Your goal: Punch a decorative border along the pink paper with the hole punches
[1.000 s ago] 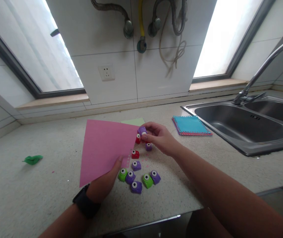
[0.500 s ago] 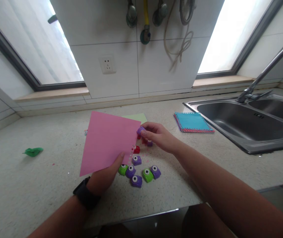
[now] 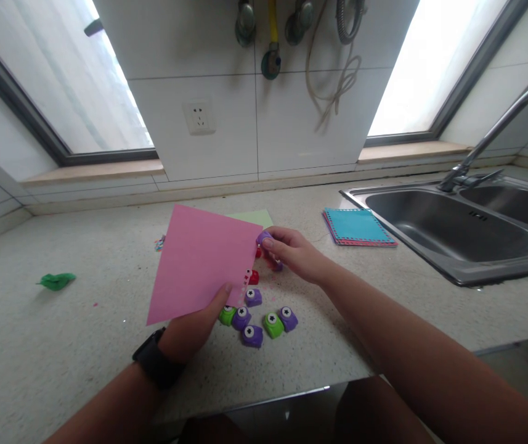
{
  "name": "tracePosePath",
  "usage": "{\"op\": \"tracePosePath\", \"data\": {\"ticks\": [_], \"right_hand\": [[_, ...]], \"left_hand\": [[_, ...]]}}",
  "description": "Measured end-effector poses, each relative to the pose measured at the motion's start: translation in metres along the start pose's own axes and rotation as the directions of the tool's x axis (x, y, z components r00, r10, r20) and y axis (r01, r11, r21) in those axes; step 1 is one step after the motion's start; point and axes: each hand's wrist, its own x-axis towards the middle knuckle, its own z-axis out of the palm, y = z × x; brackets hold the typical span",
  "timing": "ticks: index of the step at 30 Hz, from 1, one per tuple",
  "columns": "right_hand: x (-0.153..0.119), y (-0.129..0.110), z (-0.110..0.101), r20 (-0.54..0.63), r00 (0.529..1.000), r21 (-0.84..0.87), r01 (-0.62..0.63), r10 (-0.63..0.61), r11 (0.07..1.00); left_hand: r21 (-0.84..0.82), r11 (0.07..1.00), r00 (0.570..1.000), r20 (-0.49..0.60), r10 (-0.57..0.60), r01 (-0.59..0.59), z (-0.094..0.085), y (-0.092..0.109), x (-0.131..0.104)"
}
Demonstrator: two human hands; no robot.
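My left hand [image 3: 201,324] grips a pink sheet of paper [image 3: 206,259] by its lower edge, thumb on top. Small cut-out shapes run along the lower part of the sheet's right edge. Between the thumb and fingers of my right hand [image 3: 291,250] is a purple craft punch [image 3: 264,237], at the sheet's upper right corner. Whether the paper sits in its slot, I cannot tell. Below lie several more punches: a red punch [image 3: 254,277], a green punch [image 3: 273,324] and a purple punch [image 3: 252,335] among them. My right fingers partly hide others.
A stack of coloured sheets with punched edges [image 3: 360,227] lies beside the steel sink [image 3: 453,228]. Pale green paper [image 3: 257,217] shows behind the pink sheet. A crumpled green piece [image 3: 56,281] is at the left, and paper scraps [image 3: 159,243] lie near the sheet.
The pink sheet has tilted slightly, and the view has shifted a little. Both hands keep their hold on the sheet and the purple craft punch.
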Motion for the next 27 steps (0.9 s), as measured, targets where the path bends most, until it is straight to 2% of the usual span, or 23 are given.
{"op": "tracePosePath", "data": {"ticks": [6, 13, 19, 24, 27], "right_hand": [[-0.001, 0.001, 0.001, 0.026, 1.0, 0.02, -0.017, 0.017, 1.0], [0.002, 0.005, 0.002, -0.058, 0.998, 0.08, -0.007, 0.012, 0.997], [0.001, 0.004, -0.001, -0.109, 0.986, -0.012, 0.122, -0.123, 0.992], [-0.003, -0.002, -0.004, -0.084, 0.975, -0.072, 0.201, -0.207, 0.977], [-0.005, -0.003, -0.006, -0.049, 0.972, -0.084, 0.226, -0.231, 0.97]], "left_hand": [[0.004, 0.999, 0.997, 0.066, -0.036, 0.036, 0.0, -0.003, 0.001], [0.01, 0.999, 0.997, 0.064, -0.045, 0.045, -0.001, -0.002, 0.0], [-0.013, 0.998, 0.998, -0.015, -0.059, 0.059, 0.001, 0.001, -0.001], [-0.035, 0.991, 0.99, -0.062, -0.128, 0.126, 0.004, 0.008, -0.001], [-0.053, 0.995, 0.994, -0.067, -0.085, 0.082, 0.005, 0.008, -0.001]]}}
